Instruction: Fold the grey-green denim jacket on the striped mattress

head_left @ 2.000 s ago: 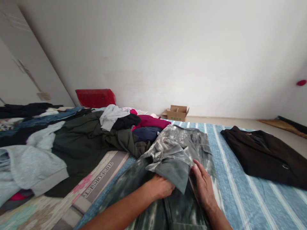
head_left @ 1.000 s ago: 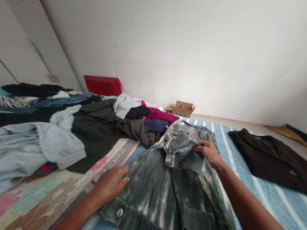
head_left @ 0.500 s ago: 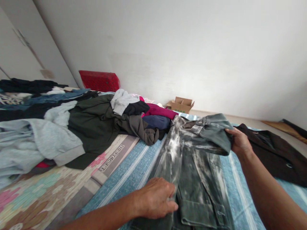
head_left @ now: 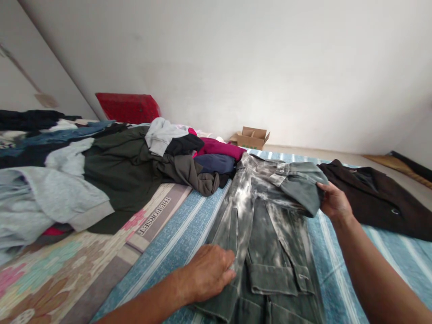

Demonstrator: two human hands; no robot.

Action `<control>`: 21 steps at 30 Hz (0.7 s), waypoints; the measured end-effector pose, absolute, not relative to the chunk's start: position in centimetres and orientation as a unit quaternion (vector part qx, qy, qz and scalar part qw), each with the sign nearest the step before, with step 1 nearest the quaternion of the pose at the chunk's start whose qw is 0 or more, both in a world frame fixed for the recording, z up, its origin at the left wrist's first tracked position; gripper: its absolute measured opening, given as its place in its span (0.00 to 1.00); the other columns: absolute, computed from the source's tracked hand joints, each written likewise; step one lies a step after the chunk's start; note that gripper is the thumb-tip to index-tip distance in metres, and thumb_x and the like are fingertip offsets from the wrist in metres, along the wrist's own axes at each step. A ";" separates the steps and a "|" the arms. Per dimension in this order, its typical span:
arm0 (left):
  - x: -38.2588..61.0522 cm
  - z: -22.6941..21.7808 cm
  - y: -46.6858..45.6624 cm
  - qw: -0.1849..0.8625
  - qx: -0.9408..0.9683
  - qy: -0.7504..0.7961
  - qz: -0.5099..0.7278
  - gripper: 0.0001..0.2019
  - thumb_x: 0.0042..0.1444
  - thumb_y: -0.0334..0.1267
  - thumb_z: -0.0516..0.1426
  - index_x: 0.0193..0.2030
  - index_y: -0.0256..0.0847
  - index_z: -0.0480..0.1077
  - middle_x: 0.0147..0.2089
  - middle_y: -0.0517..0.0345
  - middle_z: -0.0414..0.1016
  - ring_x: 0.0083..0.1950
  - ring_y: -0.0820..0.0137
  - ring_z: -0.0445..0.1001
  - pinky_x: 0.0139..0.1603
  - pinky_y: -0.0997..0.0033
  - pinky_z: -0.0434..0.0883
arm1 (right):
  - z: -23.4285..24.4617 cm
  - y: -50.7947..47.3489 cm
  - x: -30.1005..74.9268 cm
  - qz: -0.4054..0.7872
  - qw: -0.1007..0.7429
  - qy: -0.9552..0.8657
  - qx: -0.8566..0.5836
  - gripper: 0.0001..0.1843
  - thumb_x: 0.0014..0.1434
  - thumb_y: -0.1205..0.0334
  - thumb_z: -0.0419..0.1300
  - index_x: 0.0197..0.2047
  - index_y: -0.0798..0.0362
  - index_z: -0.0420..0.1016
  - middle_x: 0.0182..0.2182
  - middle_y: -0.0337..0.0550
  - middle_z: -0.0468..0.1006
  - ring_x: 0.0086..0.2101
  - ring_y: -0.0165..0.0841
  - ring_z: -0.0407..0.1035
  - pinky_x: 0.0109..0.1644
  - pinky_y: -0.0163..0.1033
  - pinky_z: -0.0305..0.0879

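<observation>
A grey-green denim jacket (head_left: 266, 234) with pale, bleached-looking patches lies stretched out on the blue striped sheet, and a buttoned cuff shows near its lower end. My left hand (head_left: 212, 272) is closed on the jacket's left edge, thumb and fingers pinching the cloth low down. Over on the far right side, my right hand (head_left: 334, 200) grips a folded part of the same jacket between thumb and fingers, lifting it slightly. Its fingertips are partly hidden by the cloth. Beyond that hand lies a dark brown garment (head_left: 378, 198), spread flat.
Piled clothes, among them a dark green garment (head_left: 121, 175) and a light grey sweatshirt (head_left: 64, 193), cover the left side. Beneath them shows a flowered mat (head_left: 84, 256). An open cardboard box (head_left: 252, 138) and a red case (head_left: 128, 108) stand by the white wall.
The view has shifted slightly. My left hand has moved a little to the left along with the jacket's edge. My right hand keeps its hold, and the folded part it grips has spread a bit.
</observation>
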State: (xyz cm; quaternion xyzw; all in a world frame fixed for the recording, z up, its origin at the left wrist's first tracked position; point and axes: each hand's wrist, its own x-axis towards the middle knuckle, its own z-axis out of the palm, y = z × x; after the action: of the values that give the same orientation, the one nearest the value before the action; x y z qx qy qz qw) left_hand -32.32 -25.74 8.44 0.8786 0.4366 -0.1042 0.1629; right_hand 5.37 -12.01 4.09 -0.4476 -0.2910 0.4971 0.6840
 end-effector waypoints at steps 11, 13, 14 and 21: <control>-33.1 5.5 -27.5 0.057 0.903 0.366 0.219 0.11 0.60 0.30 0.49 0.48 0.37 0.66 0.51 0.48 0.72 0.55 0.63 0.69 0.55 0.59 0.69 | 4.3 -11.2 5.0 0.478 0.725 -0.278 -0.411 0.12 0.39 0.69 0.65 0.31 0.52 0.72 0.27 0.34 0.77 0.32 0.33 0.73 0.41 0.40 0.69; -33.1 5.0 -27.7 0.047 0.904 0.372 0.204 0.13 0.60 0.30 0.49 0.51 0.36 0.66 0.56 0.46 0.70 0.60 0.61 0.65 0.58 0.55 0.67 | 5.3 -10.8 4.9 0.466 0.737 -0.292 -0.393 0.11 0.40 0.69 0.64 0.31 0.52 0.73 0.28 0.35 0.77 0.31 0.33 0.72 0.41 0.40 0.69; -33.0 4.8 -27.7 0.044 0.905 0.379 0.189 0.14 0.60 0.30 0.49 0.52 0.36 0.65 0.58 0.45 0.68 0.62 0.60 0.63 0.59 0.54 0.66 | 5.6 -10.7 4.8 0.461 0.743 -0.295 -0.386 0.11 0.40 0.69 0.64 0.31 0.52 0.73 0.28 0.35 0.77 0.31 0.32 0.72 0.41 0.40 0.69; -32.5 3.9 -27.7 0.041 0.910 0.401 0.097 0.16 0.62 0.37 0.51 0.56 0.39 0.65 0.63 0.46 0.63 0.65 0.59 0.60 0.60 0.50 0.64 | 4.4 -10.8 4.4 0.438 0.748 -0.289 -0.407 0.12 0.41 0.69 0.64 0.34 0.52 0.73 0.31 0.36 0.78 0.33 0.33 0.73 0.42 0.41 0.70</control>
State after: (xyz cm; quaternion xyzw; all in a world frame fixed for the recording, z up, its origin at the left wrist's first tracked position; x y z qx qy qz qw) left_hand -32.55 -27.69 3.92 0.9099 0.4012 0.0971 0.0414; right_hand 4.43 -10.76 4.35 -0.4074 -0.2890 0.4375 0.7477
